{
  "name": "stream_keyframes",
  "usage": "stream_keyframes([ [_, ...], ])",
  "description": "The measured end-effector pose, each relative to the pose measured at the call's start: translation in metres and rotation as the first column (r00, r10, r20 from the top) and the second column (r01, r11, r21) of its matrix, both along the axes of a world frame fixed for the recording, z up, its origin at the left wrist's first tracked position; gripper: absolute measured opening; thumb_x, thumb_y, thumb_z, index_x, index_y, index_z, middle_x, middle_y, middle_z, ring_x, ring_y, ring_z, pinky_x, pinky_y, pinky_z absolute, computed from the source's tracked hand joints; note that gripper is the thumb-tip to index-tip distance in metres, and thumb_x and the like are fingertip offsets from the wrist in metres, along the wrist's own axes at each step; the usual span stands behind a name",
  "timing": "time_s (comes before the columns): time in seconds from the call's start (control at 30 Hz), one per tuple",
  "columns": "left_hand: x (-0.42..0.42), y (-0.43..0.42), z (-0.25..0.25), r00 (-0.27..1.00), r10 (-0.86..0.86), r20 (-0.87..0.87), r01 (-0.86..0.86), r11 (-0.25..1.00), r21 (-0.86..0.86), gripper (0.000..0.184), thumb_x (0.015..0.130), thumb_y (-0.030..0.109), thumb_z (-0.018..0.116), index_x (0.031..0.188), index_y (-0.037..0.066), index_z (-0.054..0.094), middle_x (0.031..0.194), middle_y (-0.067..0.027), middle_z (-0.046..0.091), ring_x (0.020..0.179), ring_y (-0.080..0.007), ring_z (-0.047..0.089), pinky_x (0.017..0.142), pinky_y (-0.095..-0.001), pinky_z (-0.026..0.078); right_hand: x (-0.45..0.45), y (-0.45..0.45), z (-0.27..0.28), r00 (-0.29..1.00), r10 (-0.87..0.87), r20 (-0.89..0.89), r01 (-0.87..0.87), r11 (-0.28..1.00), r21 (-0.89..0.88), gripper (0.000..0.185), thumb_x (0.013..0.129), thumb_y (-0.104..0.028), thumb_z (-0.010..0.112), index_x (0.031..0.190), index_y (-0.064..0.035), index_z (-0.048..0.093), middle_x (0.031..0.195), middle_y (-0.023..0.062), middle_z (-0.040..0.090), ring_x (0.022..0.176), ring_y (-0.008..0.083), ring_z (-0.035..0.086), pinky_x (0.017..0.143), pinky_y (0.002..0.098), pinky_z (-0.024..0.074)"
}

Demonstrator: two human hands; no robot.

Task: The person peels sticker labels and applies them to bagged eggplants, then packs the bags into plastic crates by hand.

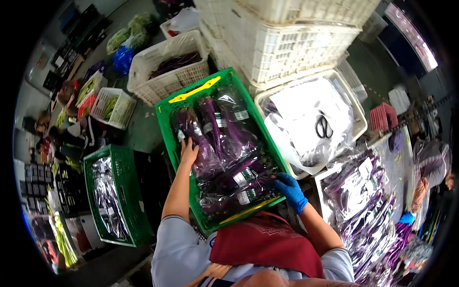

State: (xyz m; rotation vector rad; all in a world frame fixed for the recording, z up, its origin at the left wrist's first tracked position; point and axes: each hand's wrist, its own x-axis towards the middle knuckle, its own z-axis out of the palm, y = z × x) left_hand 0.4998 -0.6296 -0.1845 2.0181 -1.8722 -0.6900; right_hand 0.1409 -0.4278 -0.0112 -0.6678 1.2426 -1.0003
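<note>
Clear bags of purple eggplants (217,126) with white labels fill a green crate (165,125) with yellow handles. My left hand (190,152), bare, lies against an upright bag at the crate's left side, its fingers a little apart. At the lower right side, my right hand (290,191) wears a blue glove. Its fingers are bent at the end of a bag of eggplants (253,178) lying crosswise in the near half of the crate. The undersides of both hands are hidden.
Stacked white crates (291,52) stand ahead. Black-handled scissors (323,125) lie on white sheets in a white crate (358,115). Another green crate (125,191) is at left. More bagged eggplants (358,191) lie at right, beside a co-worker (430,160). Other people are at far left.
</note>
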Motion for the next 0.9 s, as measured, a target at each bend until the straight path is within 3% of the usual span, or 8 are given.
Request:
stream_keyframes([
  [0.2,-0.007,0.002,-0.019,0.962,-0.192,-0.195,0.169,0.977,-0.13,0.045,0.065,0.017,0.055,0.107,0.001,0.051,0.109,-0.0245,0.048,0.1,-0.0385,0.046,0.089,-0.0402,0.036,-0.063,0.081,0.016,0.987,-0.149,-0.055,0.152,0.987,0.053,0.028,0.084,-0.017,0.053,0.107,-0.0021,0.052,0.091,0.0035,0.055,0.078,0.0097,0.05,0.068,0.0218,0.0418],
  [0.27,-0.011,-0.023,-0.001,0.945,-0.212,0.25,0.183,0.974,0.137,0.048,0.069,0.016,0.057,0.115,0.004,0.049,0.116,-0.0238,0.045,0.107,-0.0368,0.043,0.092,-0.0395,0.035,-0.088,0.118,0.022,0.955,-0.219,-0.198,0.201,0.974,-0.109,0.029,0.084,-0.021,0.054,0.107,-0.0032,0.052,0.09,0.0017,0.054,0.078,0.0079,0.048,0.065,0.0215,0.0412],
  [0.3,-0.029,-0.027,0.003,0.901,-0.048,0.43,0.189,0.938,-0.29,0.047,0.072,0.015,0.056,0.117,0.005,0.047,0.118,-0.0223,0.045,0.107,-0.0362,0.043,0.091,-0.0409,0.036,-0.101,0.135,0.037,0.918,-0.232,-0.322,0.19,0.969,-0.157,0.03,0.084,-0.022,0.054,0.107,-0.0027,0.052,0.092,0.0025,0.054,0.082,0.0087,0.048,0.071,0.0234,0.0423],
  [0.4,-0.174,-0.009,0.116,0.939,-0.332,-0.085,0.263,0.857,-0.442,0.038,0.08,0.009,0.051,0.117,0.003,0.046,0.117,-0.0178,0.047,0.109,-0.0309,0.045,0.089,-0.0354,0.038,-0.161,0.193,0.056,0.785,-0.466,-0.408,0.4,0.884,-0.241,0.024,0.082,-0.014,0.055,0.101,0.0012,0.055,0.091,0.0074,0.059,0.085,0.0121,0.053,0.076,0.0261,0.0436],
  [0.57,-0.407,0.056,0.149,0.337,-0.63,-0.699,0.722,0.65,-0.237,0.036,0.081,0.01,0.054,0.115,-0.001,0.047,0.11,-0.0108,0.053,0.1,-0.0185,0.051,0.086,-0.0288,0.04,-0.257,0.263,0.057,0.214,-0.777,-0.592,0.654,0.564,-0.505,0.022,0.081,-0.013,0.056,0.098,0.0019,0.055,0.084,0.0069,0.06,0.076,0.0106,0.054,0.069,0.0239,0.0442],
  [0.7,-0.53,0.168,0.208,0.32,-0.929,-0.186,0.871,0.366,-0.328,0.049,0.075,0.034,0.06,0.108,-0.002,0.051,0.097,-0.0198,0.057,0.089,-0.0305,0.057,0.08,-0.037,0.043,-0.305,0.237,0.013,0.302,-0.638,-0.708,0.627,0.692,-0.356,0.032,0.079,-0.028,0.057,0.091,0.0023,0.058,0.079,0.015,0.061,0.071,0.0211,0.059,0.066,0.0315,0.0456],
  [0.77,-0.575,0.176,0.175,0.305,-0.923,-0.235,0.951,0.307,0.027,0.068,0.068,0.045,0.063,0.115,-0.001,0.045,0.102,-0.0203,0.055,0.095,-0.0317,0.053,0.082,-0.039,0.042,-0.315,0.202,0.021,0.268,-0.093,-0.959,0.536,0.841,0.068,0.046,0.076,-0.042,0.056,0.086,0.0027,0.06,0.083,0.0217,0.06,0.078,0.0326,0.059,0.069,0.038,0.0461],
  [0.9,-0.582,0.21,0.19,0.42,-0.894,0.156,0.905,0.426,0.003,0.092,0.06,0.051,0.067,0.125,-0.002,0.03,0.113,-0.0242,0.045,0.108,-0.0362,0.043,0.086,-0.0406,0.04,-0.316,0.149,0.007,0.25,-0.109,-0.962,0.584,0.809,0.06,0.054,0.069,-0.049,0.059,0.085,0.0028,0.061,0.086,0.0246,0.059,0.08,0.0381,0.058,0.07,0.0402,0.0466],
])
